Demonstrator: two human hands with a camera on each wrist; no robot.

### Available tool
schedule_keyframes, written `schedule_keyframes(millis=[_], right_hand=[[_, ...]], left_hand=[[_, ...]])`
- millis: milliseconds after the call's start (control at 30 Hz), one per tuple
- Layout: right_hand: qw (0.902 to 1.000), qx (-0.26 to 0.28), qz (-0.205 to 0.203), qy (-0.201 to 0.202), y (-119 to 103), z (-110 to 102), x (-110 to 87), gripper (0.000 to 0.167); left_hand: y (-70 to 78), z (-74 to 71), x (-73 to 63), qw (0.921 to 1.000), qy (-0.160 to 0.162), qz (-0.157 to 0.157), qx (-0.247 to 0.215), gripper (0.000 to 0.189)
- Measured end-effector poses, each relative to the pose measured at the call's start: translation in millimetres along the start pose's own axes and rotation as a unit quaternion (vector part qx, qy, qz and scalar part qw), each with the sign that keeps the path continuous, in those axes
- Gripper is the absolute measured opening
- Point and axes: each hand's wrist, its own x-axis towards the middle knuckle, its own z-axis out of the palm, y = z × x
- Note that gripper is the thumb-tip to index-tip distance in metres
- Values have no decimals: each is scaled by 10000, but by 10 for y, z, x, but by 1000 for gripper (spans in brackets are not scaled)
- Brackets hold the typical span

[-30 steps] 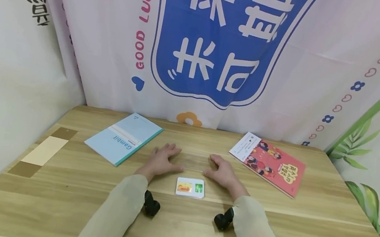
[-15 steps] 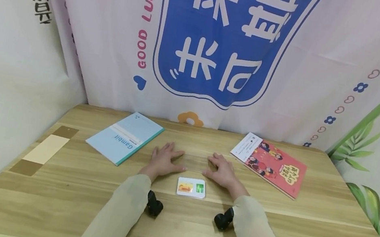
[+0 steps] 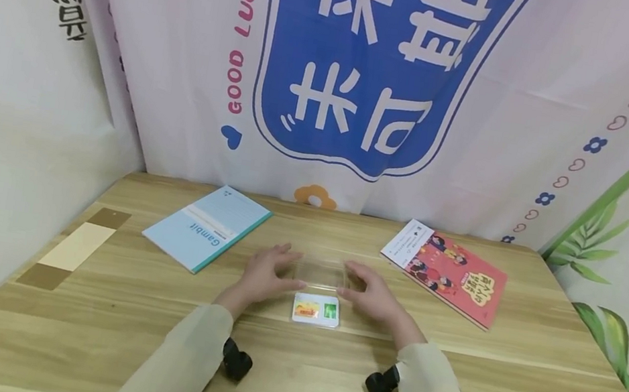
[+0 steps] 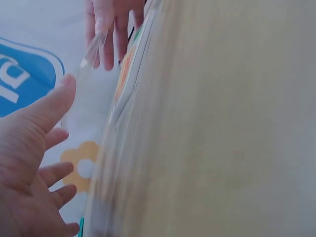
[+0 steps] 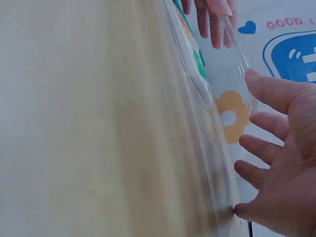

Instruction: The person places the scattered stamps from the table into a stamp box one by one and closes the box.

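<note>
Between my two hands is a clear plastic lid (image 3: 320, 273), rectangular and thin, raised over the table in both wrist views. My left hand (image 3: 263, 274) pinches its left side with thumb and index finger, the other fingers spread. On the opposite side, my right hand (image 3: 374, 294) pinches it the same way; its thumb (image 5: 274, 91) lies along the lid's edge. Just nearer to me, a small white flat case (image 3: 314, 320) with rounded corners lies on the table, bearing an orange-yellow picture and a green one. Neither hand touches that case.
A light blue notebook (image 3: 206, 227) marked Gambit lies left of the hands. To the right is a red booklet (image 3: 462, 272) with a white strip. Brown and cream strips (image 3: 77, 247) mark the wooden table's (image 3: 303, 391) left side. A printed curtain (image 3: 187, 68) hangs behind.
Both hands have lifted the clear lid off the table and drawn it slightly toward the white case. Wrists and sleeves have spread a little outward. The case, notebook and booklet stay put.
</note>
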Motion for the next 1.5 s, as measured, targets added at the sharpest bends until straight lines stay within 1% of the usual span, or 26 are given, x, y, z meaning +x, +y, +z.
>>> schedule_keyframes(millis=[133,300,367,433,567,733,967,1300,1500], right_hand=[[9998,108,-167,5,-22,23,-125,59],[9984,37,-564,9,-11,57,-255,60],[9979,-8,-651,60,-2,79,-301,60],[9977,-108,-650,130,11,108,-340,61],[9975,-439,-469,308,37,173,-400,61],[9954,-723,-460,438,66,226,-425,59],[9917,-1036,-601,464,94,244,-422,57],[9893,-1222,-655,456,97,251,-429,57],[9883,-1280,-678,483,82,256,-434,57]], left_hand=[[62,27,-153,9998,168,62,-87,68],[112,78,-318,9990,322,236,183,66],[120,99,-373,9991,319,225,164,65],[118,116,-416,9992,316,212,140,64],[97,148,-484,9992,350,168,136,66],[66,183,-524,9982,415,208,392,66],[60,214,-530,9956,266,148,886,66],[86,205,-536,9950,170,119,979,64],[86,203,-542,9940,170,149,1070,64]])
